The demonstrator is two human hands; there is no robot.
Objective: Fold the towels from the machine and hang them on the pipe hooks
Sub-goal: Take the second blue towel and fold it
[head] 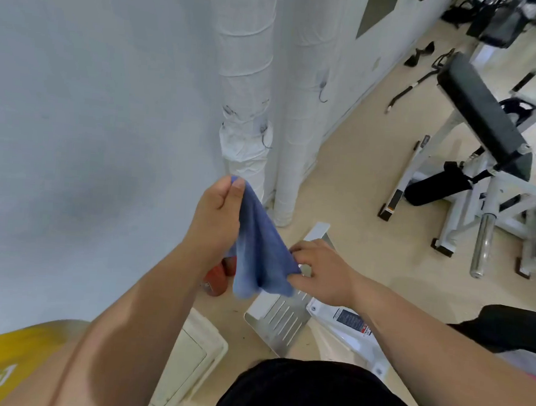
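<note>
blue towel (258,249) is hanging in the air in front of the wrapped pipes (246,84) | left hand (218,212) is pinching its top corner, right hand (322,271) is gripping its lower edge | hooks (266,139) are sitting above, bare floor (357,183) is lying open rightward

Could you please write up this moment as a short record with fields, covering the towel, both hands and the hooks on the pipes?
towel: blue towel, bunched and stretched between both hands
left hand: left hand raised, pinching the upper corner
right hand: right hand lower, gripping the bottom edge
pipes: two white wrapped pipes against the wall
hooks: one hook on the near pipe, another on the far pipe, both bare
hanging status: not yet hung
background: weight bench on the floor to the right
</note>
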